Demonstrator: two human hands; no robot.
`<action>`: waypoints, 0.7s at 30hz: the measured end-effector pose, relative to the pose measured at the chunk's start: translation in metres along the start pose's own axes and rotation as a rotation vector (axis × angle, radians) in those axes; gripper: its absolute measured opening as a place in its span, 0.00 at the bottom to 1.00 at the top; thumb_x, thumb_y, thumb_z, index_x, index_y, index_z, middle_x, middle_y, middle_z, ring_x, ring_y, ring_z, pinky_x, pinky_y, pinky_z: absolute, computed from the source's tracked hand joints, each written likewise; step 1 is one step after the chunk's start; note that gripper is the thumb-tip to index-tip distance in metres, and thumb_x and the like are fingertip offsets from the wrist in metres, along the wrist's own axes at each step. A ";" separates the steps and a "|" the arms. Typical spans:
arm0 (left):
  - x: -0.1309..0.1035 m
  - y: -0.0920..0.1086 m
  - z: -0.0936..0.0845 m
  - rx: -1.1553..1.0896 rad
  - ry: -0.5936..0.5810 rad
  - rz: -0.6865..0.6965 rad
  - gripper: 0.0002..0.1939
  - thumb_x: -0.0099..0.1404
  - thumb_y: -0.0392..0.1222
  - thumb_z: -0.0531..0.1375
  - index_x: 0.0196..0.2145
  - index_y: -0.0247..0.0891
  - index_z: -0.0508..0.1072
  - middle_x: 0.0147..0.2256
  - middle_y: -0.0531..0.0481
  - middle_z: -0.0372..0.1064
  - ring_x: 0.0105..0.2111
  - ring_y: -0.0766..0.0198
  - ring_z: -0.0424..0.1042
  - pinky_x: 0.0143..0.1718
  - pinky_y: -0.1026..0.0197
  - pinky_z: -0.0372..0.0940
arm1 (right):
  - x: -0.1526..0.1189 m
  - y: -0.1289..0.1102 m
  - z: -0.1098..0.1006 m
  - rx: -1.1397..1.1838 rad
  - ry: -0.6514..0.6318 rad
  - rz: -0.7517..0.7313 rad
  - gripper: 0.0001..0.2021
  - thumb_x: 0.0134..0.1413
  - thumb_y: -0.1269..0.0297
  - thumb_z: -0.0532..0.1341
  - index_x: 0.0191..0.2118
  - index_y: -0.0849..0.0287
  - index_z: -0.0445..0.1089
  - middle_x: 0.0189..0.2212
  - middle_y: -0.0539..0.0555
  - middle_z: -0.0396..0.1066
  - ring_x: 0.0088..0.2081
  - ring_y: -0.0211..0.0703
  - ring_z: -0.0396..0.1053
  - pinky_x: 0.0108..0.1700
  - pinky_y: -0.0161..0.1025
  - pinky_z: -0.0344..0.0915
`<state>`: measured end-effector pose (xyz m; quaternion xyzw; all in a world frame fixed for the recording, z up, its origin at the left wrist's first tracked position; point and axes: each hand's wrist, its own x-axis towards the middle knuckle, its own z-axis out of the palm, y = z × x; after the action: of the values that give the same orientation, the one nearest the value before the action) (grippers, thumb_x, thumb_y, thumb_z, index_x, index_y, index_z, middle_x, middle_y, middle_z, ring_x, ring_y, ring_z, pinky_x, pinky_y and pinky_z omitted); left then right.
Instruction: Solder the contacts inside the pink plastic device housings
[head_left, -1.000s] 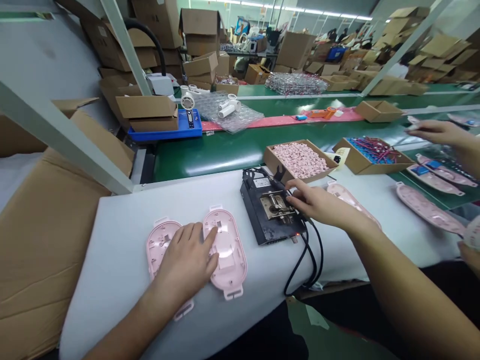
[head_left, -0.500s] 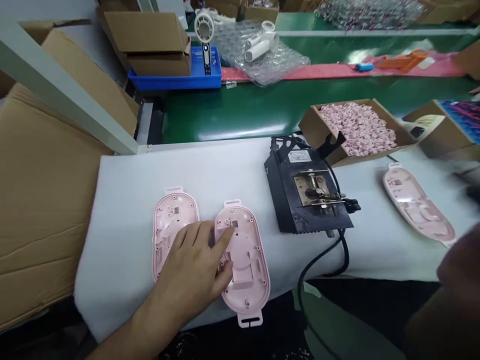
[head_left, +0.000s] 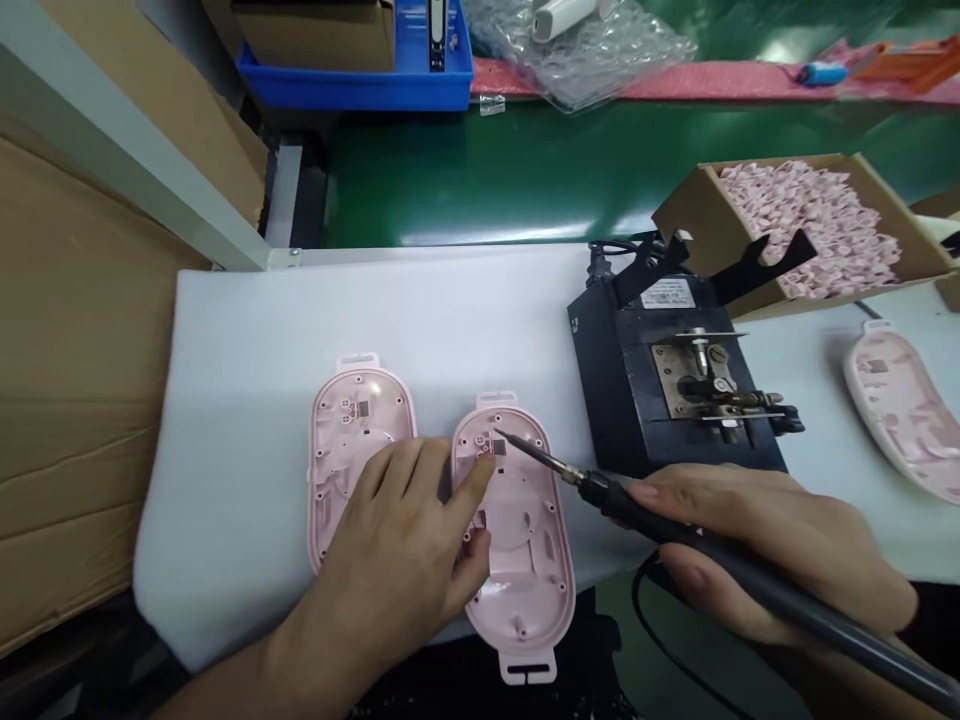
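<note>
My left hand (head_left: 405, 545) lies flat, pinning the pink shell (head_left: 517, 530) — forefinger beside the contact. My right hand (head_left: 757, 545) grips the soldering iron (head_left: 675, 520), tip just ahead of that forefinger. Joint under way, I judge; next needs a steady touch.

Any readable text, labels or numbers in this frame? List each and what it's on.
None legible.
White label on top of the black soldering station: printed lines, too small and blurred to read.
Small mark on the station's left face: unreadable.
Pink shells, soldering iron, box of pink parts: no text visible.
</note>
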<state>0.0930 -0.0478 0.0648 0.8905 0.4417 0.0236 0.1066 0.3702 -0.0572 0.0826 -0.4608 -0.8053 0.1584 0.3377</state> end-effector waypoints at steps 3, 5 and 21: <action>-0.001 0.000 0.001 -0.006 -0.001 0.002 0.25 0.68 0.43 0.57 0.62 0.43 0.67 0.46 0.42 0.66 0.47 0.50 0.64 0.49 0.45 0.64 | 0.005 -0.003 0.001 0.031 -0.029 -0.080 0.04 0.61 0.71 0.61 0.40 0.55 0.70 0.25 0.49 0.76 0.26 0.38 0.77 0.29 0.28 0.75; -0.001 0.000 0.001 -0.010 0.004 0.007 0.25 0.68 0.43 0.57 0.61 0.42 0.67 0.46 0.42 0.66 0.47 0.50 0.64 0.49 0.45 0.65 | 0.008 -0.006 0.002 0.034 -0.027 -0.065 0.05 0.61 0.73 0.60 0.38 0.56 0.70 0.24 0.49 0.75 0.25 0.37 0.76 0.29 0.29 0.76; -0.002 -0.001 0.003 -0.014 0.028 0.010 0.25 0.67 0.44 0.58 0.62 0.42 0.68 0.45 0.42 0.67 0.47 0.49 0.65 0.49 0.45 0.65 | -0.001 -0.005 0.008 -0.002 -0.039 -0.004 0.08 0.58 0.74 0.62 0.39 0.53 0.71 0.28 0.48 0.77 0.26 0.41 0.77 0.30 0.34 0.79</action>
<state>0.0919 -0.0492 0.0618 0.8914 0.4387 0.0398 0.1064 0.3614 -0.0604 0.0793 -0.4565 -0.8127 0.1658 0.3219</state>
